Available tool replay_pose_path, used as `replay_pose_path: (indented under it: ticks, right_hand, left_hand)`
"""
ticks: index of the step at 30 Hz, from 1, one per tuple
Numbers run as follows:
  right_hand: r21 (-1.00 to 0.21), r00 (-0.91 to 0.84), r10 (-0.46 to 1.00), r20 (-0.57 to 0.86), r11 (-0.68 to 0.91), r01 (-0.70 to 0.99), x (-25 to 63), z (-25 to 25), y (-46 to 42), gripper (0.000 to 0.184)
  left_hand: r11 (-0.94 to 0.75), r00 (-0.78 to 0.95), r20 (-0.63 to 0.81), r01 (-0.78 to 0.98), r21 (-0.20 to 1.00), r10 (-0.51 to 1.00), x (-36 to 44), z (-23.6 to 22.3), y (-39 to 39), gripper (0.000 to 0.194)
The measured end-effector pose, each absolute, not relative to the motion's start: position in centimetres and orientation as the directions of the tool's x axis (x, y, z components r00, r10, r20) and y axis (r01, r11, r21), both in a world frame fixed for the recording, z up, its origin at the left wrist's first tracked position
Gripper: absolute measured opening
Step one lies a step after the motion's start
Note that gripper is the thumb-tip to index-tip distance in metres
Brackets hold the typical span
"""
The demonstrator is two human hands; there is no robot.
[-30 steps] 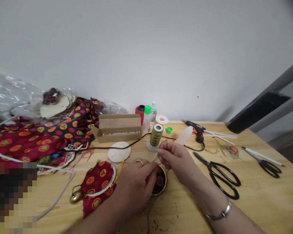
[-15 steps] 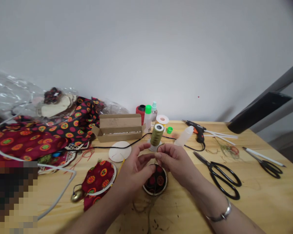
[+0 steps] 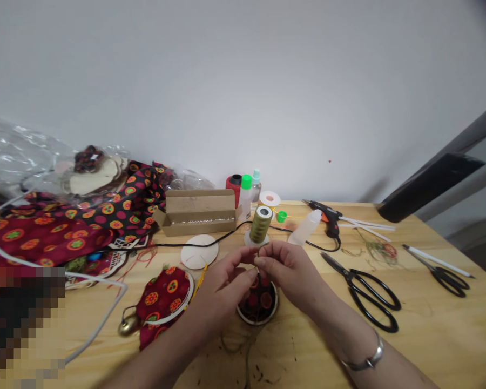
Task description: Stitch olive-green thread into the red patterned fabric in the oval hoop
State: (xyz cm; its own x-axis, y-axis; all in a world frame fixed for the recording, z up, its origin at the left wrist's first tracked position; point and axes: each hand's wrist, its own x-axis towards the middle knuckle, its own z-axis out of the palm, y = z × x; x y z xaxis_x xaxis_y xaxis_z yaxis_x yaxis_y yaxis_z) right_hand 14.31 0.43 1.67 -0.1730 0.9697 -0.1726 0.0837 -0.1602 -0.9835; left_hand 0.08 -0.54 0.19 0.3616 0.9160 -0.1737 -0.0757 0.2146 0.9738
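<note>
My left hand [image 3: 231, 283] and my right hand [image 3: 287, 270] meet fingertip to fingertip above a round piece covered in black patterned fabric [image 3: 259, 305] with a pale rim. Both hands are closed in a pinch on olive thread, mostly hidden by the fingers. Loose strands of olive thread [image 3: 248, 356] trail over the table below the round piece. Just behind my fingertips stands a spool of olive thread [image 3: 261, 224]. Left of my left forearm lies a second round piece in red patterned fabric [image 3: 166, 294], with a small brass bell [image 3: 128, 325] at its side.
Large black-handled scissors [image 3: 366, 292] lie to the right, smaller scissors [image 3: 445, 275] beyond them. Behind are a glue gun [image 3: 326, 216], a white squeeze bottle [image 3: 306, 228], a cardboard box [image 3: 200, 219] and a white disc [image 3: 199, 252]. Patterned fabric [image 3: 65, 232] heaps at the left.
My left thumb and index finger have spread a little further apart. The fingertips of both hands remain together above the black round piece; the table items have not moved.
</note>
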Motion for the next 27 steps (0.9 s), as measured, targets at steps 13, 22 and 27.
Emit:
replay_pose_path:
  ticks: [13, 22, 27]
  right_hand:
    - [-0.982, -0.153, 0.977, -0.147, -0.126, 0.141, 14.5, 1.6, 0.6, 0.010]
    - [-0.982, -0.153, 0.975, -0.159, -0.141, 0.124, 14.5, 1.5, 0.7, 0.011]
    - [-0.978, -0.160, 0.966, -0.204, -0.193, 0.080, 14.5, 1.6, 0.7, 0.011]
  left_hand:
    - [0.042, 0.171, -0.075, 0.189, 0.981, 0.982, 0.2, 1.1, -0.2, 0.019]
    - [0.292, 0.265, -0.252, -0.125, 0.948, 0.931, 0.0, 0.7, 0.0, 0.015]
    - [0.389, 0.343, -0.286, -0.282, 0.877, 0.895, -0.2, -0.2, 0.2, 0.015]
